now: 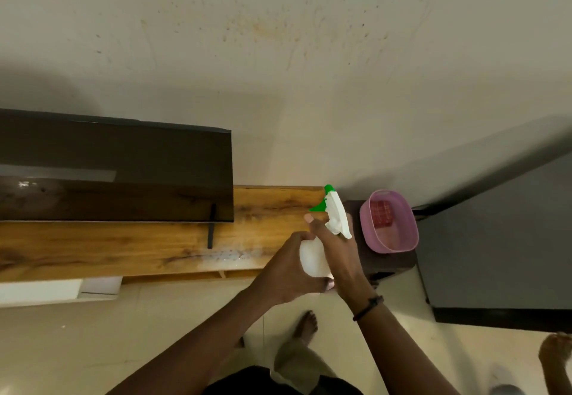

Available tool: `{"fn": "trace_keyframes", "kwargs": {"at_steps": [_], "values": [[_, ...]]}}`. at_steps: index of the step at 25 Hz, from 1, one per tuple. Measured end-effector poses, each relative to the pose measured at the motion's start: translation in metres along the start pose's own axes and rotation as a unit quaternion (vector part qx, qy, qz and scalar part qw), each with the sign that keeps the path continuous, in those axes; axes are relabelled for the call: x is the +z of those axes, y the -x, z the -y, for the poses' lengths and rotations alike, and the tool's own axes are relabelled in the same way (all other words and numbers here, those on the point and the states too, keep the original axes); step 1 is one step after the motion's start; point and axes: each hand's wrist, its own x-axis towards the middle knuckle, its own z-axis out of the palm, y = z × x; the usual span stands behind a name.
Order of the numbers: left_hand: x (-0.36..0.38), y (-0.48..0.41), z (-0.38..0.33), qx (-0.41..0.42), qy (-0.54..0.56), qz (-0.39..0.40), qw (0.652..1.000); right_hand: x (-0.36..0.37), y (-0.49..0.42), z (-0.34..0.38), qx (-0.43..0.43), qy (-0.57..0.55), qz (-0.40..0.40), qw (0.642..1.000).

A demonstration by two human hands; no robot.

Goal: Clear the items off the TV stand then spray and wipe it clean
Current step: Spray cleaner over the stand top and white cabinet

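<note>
A white spray bottle [312, 257] with a white and green trigger head is held over the right end of the wooden TV stand [130, 246]. My left hand [286, 274] grips the bottle's body from the left. My right hand [339, 255] wraps the bottle's neck, one finger stretched up toward the green trigger. Wet droplets [229, 254] speckle the stand's top just left of the bottle. The dark TV [117, 171] stands on the stand's left and middle part.
A pink tub [390, 221] with a red checked cloth inside sits on a dark stool [393, 260] right of the stand. A grey cabinet [495, 240] fills the right side. My bare feet stand on the pale tiled floor [123, 332] below. A white box [46, 292] sits under the stand's left.
</note>
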Motion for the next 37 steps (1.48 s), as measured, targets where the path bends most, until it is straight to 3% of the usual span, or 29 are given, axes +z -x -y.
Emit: {"fn": "trace_keyframes", "kwargs": {"at_steps": [3,7,10,12,14,17,25,37], "values": [[0.016,-0.006,0.024,-0.022,-0.002,0.062,0.998,-0.016,-0.008,-0.030,0.006,-0.071,0.012,0.997],[0.026,-0.040,0.082,-0.086,0.082,0.139,0.983,-0.032,-0.049,-0.093,-0.040,-0.102,0.008,0.994],[0.032,-0.104,0.172,-0.137,-0.048,0.014,0.989,-0.037,-0.107,-0.159,-0.043,-0.008,0.001,0.999],[0.034,-0.151,0.248,-0.218,-0.188,-0.064,0.956,-0.034,-0.152,-0.209,-0.031,0.024,-0.005,0.999],[0.036,-0.188,0.315,-0.273,-0.266,-0.053,0.923,-0.030,-0.196,-0.253,-0.012,0.035,-0.016,0.999],[0.049,-0.225,0.374,-0.340,-0.242,-0.015,0.908,-0.030,-0.245,-0.294,0.001,0.044,-0.047,0.998],[0.051,-0.240,0.396,-0.384,-0.225,0.011,0.895,-0.025,-0.304,-0.324,-0.035,0.103,-0.098,0.989],[0.053,-0.238,0.384,-0.377,-0.215,0.019,0.900,-0.039,-0.273,-0.355,-0.027,0.142,-0.119,0.982]]}}
